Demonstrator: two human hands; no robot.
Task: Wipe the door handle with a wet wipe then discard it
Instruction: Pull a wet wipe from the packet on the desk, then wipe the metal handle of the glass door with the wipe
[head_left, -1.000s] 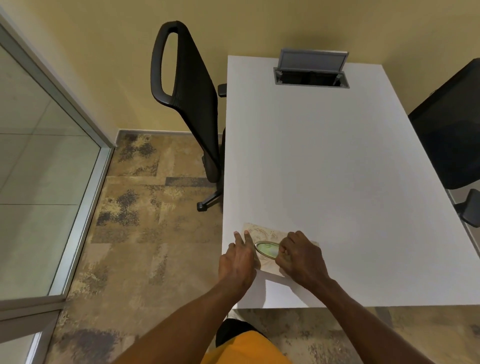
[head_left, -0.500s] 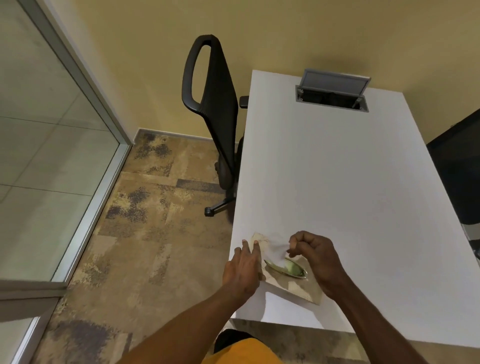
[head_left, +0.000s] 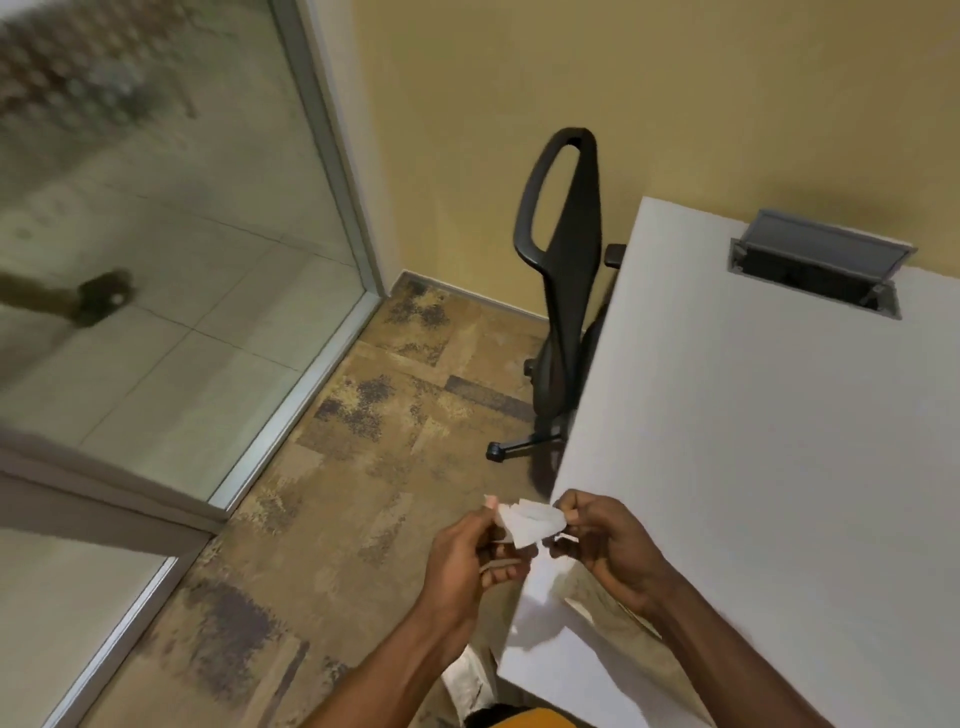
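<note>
The person holds a white wet wipe (head_left: 527, 521) up in the air with both hands, just past the corner of the white table (head_left: 753, 441) and above the brown carpet (head_left: 363, 467). The left hand (head_left: 462, 551) pinches one side of the wipe between thumb and fingers. The right hand (head_left: 608, 540) pinches the other side the same way, with the other fingers curled in. The wipe hangs bunched and crinkled between the two hands. It looks very light, thin and floppy, so it will bend and fold any way it is pushed. Since it is wet, it will likely feel a bit slippery and may stick to itself. It could also tear if it is pulled too hard. A good way to hold it is by two edges or corners, to pull it open flat, and then lay it over the fingers for wiping. A tan pack (head_left: 597, 597) lies on the table right under the right wrist. A black chair (head_left: 566, 291) stands beside the table. A glass wall (head_left: 156, 260) is on the left. No door handle can be seen clearly here, so the wiping is not yet started.
</note>
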